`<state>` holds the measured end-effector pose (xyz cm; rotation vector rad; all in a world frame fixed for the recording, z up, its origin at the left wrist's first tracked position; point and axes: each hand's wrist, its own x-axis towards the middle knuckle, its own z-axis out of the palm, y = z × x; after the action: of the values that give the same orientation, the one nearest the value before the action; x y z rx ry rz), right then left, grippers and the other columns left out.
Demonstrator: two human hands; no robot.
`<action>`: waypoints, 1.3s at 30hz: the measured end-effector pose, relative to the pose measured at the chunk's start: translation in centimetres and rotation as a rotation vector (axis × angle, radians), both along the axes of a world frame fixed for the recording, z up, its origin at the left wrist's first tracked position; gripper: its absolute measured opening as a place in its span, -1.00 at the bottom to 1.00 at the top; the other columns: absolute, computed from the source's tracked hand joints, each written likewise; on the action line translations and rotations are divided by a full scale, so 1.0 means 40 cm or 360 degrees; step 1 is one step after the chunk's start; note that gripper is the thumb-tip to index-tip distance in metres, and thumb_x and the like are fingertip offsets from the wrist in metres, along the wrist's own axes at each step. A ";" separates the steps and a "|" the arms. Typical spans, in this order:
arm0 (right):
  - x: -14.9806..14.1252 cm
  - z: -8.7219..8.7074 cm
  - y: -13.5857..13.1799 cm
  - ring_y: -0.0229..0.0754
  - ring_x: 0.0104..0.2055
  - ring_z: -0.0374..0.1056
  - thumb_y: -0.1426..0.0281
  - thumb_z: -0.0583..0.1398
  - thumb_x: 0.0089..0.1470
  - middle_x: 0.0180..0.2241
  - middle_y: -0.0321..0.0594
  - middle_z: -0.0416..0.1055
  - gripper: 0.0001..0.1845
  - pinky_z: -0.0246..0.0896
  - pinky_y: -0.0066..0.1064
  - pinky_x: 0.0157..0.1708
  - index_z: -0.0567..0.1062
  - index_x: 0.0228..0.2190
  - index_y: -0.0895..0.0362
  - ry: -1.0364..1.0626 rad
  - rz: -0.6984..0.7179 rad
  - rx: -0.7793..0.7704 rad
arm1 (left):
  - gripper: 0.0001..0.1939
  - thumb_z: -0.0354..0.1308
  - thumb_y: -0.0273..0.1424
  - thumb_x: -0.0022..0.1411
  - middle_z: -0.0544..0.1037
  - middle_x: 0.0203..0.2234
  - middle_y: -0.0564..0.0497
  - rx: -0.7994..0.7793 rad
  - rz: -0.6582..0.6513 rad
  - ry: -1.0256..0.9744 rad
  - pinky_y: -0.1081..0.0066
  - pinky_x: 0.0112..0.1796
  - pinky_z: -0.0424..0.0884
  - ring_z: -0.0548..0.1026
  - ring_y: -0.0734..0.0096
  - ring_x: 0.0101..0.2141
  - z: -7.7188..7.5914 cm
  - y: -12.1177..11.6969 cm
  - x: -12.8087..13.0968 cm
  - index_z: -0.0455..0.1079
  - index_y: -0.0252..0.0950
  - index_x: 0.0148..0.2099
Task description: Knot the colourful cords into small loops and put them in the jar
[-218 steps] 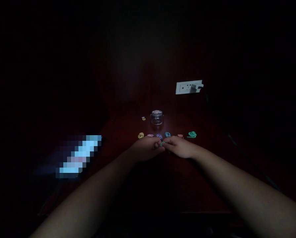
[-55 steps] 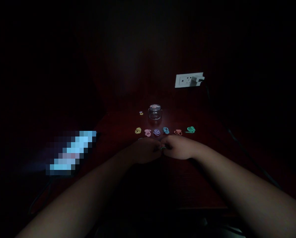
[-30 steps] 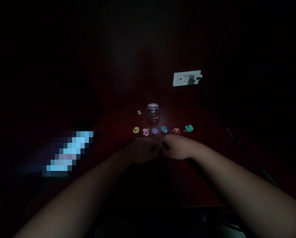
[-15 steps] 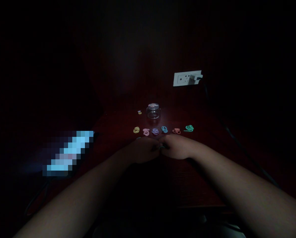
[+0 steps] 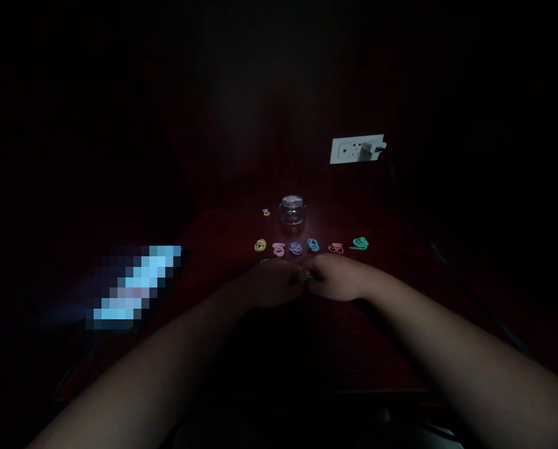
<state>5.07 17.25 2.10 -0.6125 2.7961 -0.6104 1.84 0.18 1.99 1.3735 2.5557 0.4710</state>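
My left hand (image 5: 279, 282) and my right hand (image 5: 336, 277) meet knuckle to knuckle over the table, fingers curled closed. Between them shows a sliver of a green hair tie (image 5: 308, 278), pinched by both; most of it is hidden. Just beyond lies a row of small hair tie piles sorted by colour: yellow (image 5: 260, 245), pink (image 5: 278, 249), purple (image 5: 295, 249), blue (image 5: 313, 244), orange (image 5: 336, 248) and green (image 5: 360, 244). Part of another pale hair tie (image 5: 264, 260) peeks out past my left hand.
Behind the row stands a clear lidded jar (image 5: 293, 212), with a couple of small hair ties (image 5: 266, 212) left of it. A lit, blurred screen (image 5: 138, 287) is at the left. A wall socket (image 5: 356, 149) holds a plug; a cable (image 5: 480, 299) runs along the right.
The whole view has shifted slightly, so the table things sit a little further right. Both hands stay together in nearly the same pose.
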 end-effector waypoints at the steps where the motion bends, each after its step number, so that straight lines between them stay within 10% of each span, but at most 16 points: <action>1: -0.001 -0.002 0.001 -0.31 -0.48 0.26 0.42 0.05 -0.07 -0.46 -0.24 0.44 -0.81 0.06 -0.49 -0.49 0.45 -0.44 0.15 0.0024 0.0039 -0.0016 | -0.77 -0.07 -0.30 0.16 0.45 -0.49 0.06 0.0006 0.0006 -0.0005 0.50 -0.47 0.17 0.32 0.51 -0.50 -0.001 0.000 0.000 0.34 -0.29 -0.40; 39: 0.029 0.021 -0.011 -0.12 -0.32 0.35 0.36 0.09 -0.07 -0.32 -0.04 0.46 -0.71 0.12 -0.39 -0.41 0.50 -0.31 0.21 0.0155 0.0039 0.0287 | -0.80 0.00 -0.37 0.11 0.48 -0.28 -0.02 -0.0095 0.0007 -0.0025 0.43 -0.31 0.28 0.41 0.36 -0.31 0.013 0.007 0.024 0.36 -0.29 -0.23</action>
<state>6.23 16.80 2.95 -0.6547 2.8867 -0.3264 2.80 0.46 2.51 1.3386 2.5397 0.4008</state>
